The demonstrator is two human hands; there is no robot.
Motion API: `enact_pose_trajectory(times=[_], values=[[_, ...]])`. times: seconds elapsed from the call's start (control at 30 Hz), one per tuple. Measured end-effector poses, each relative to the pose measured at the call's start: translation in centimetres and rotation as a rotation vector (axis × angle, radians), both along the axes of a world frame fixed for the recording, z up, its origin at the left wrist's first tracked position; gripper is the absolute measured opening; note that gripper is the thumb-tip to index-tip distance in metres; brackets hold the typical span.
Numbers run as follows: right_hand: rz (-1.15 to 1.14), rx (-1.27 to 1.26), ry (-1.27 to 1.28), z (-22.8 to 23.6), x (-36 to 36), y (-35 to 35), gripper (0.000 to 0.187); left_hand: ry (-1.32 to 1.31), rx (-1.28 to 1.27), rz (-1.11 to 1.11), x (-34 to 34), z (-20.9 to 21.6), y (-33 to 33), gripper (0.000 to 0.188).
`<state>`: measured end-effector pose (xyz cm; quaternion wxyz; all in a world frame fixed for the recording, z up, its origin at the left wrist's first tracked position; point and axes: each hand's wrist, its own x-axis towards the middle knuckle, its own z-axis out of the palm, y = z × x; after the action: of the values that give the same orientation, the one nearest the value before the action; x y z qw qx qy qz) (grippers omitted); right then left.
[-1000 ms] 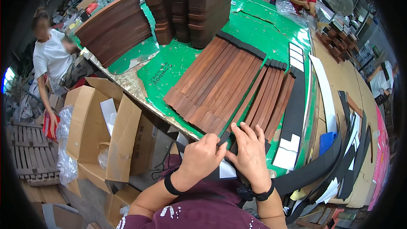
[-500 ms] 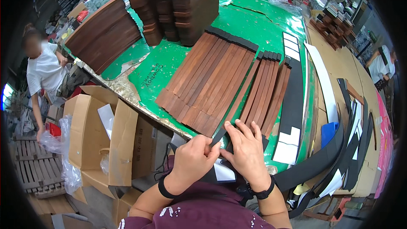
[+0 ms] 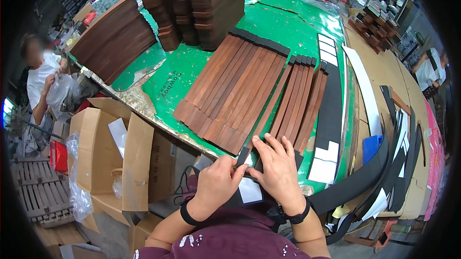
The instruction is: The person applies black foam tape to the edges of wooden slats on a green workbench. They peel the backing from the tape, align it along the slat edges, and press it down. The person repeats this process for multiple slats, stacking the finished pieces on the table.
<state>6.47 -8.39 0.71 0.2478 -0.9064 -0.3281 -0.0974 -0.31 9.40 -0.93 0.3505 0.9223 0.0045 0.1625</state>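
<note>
My left hand [image 3: 217,182] pinches a small black foam pad [image 3: 243,155] at the near end of a narrow reddish-brown wooden strip [image 3: 270,115]. My right hand [image 3: 276,167] lies over the near ends of the neighbouring strips, fingers stretched and apart, its thumb close to my left fingertips. Under and beyond it are several loose wooden strips [image 3: 292,98] with black pads on their far ends. To their left, a row of wooden strips [image 3: 230,88] lies side by side, also black-tipped at the far end. My fingers partly hide the pad.
A black sheet with white backing squares [image 3: 327,115] lies on the green tabletop [image 3: 168,79], right of the strips. Tall stacks of dark wood [image 3: 216,9] stand behind. An open cardboard box [image 3: 137,163] is at the left. Black foam strips [image 3: 355,189] curve at the right. Co-workers are nearby.
The black pad has turned and sits closer in line with the strip's near end. My right hand has barely moved. The co-worker at left has raised a hand from the plastic below.
</note>
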Motion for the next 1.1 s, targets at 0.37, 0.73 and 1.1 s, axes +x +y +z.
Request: enact_pose_trajectory(times=[0.37,0.73,1.1], values=[[0.004,0.013,0.015,0.01,0.0,0.01,0.085,-0.025,0.037,-0.006,-0.12,-0.41,-0.03,0.026],[0.004,0.005,-0.001,0.01,0.03,0.0,0.087,-0.016,0.029,-0.004,0.02,-0.12,-0.29,0.026],[0.021,-0.002,-0.007,0.06,0.04,-0.07,0.086,-0.034,0.099,0.018,0.22,-0.37,-0.64,0.026]])
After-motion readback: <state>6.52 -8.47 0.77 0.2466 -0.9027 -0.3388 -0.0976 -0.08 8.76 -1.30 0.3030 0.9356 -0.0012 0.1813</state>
